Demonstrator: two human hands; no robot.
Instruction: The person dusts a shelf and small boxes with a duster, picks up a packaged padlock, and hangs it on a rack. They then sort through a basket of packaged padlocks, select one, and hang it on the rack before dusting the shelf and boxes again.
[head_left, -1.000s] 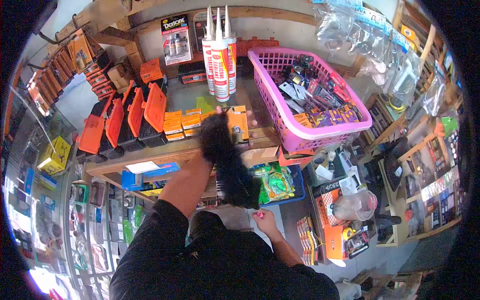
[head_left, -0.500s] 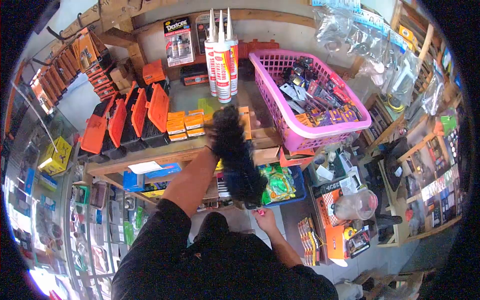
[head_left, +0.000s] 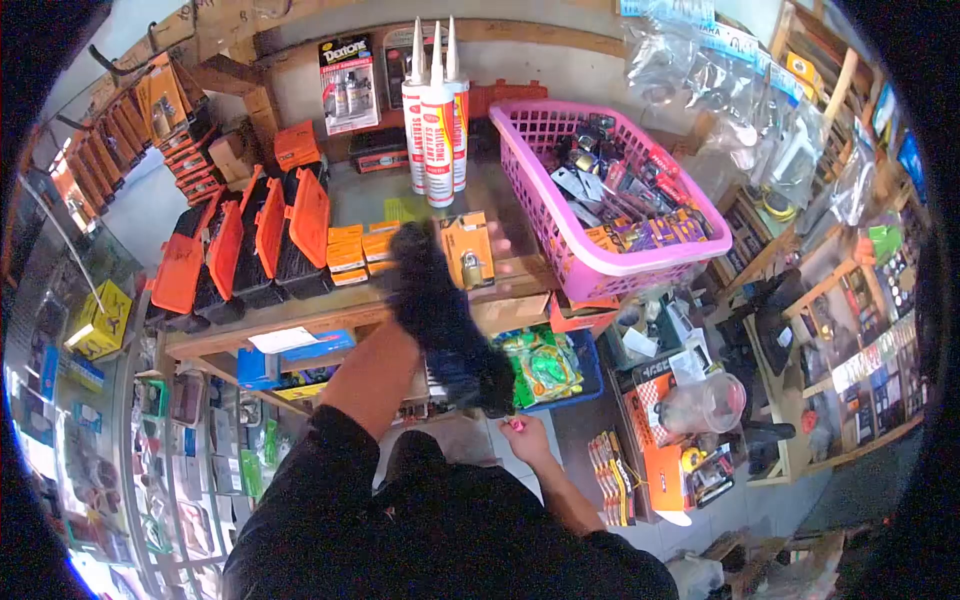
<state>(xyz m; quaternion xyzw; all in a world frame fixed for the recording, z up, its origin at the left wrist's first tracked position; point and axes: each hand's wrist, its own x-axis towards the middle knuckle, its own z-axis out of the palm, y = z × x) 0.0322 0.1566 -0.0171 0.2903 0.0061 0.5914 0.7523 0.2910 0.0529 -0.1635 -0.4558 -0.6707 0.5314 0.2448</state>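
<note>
My right hand (head_left: 527, 441) is closed round the pink handle of a black duster (head_left: 455, 335), whose bristles are blurred by motion. Reaching forward over the shelf, my left hand (head_left: 503, 264) grips an orange padlock box (head_left: 468, 248) with a padlock pictured on its front. The duster covers most of that hand; only fingertips show past the box's right edge. The bristles overlap the box's left side in view. Small orange boxes (head_left: 347, 252) are stacked just left of the duster. White silicone sealant tubes (head_left: 438, 150) stand upright behind.
A pink basket (head_left: 610, 250) full of packaged goods stands at the right. Black cases with orange lids (head_left: 308, 222) line the left of the wooden shelf (head_left: 250, 328). Below are a blue bin (head_left: 590, 375) with green packets and a clear plastic jar (head_left: 715, 402). Glass cabinets flank the left.
The duster has swept slightly left and down, uncovering the front of the padlock box. The view has shifted a little. Both hands keep their hold.
</note>
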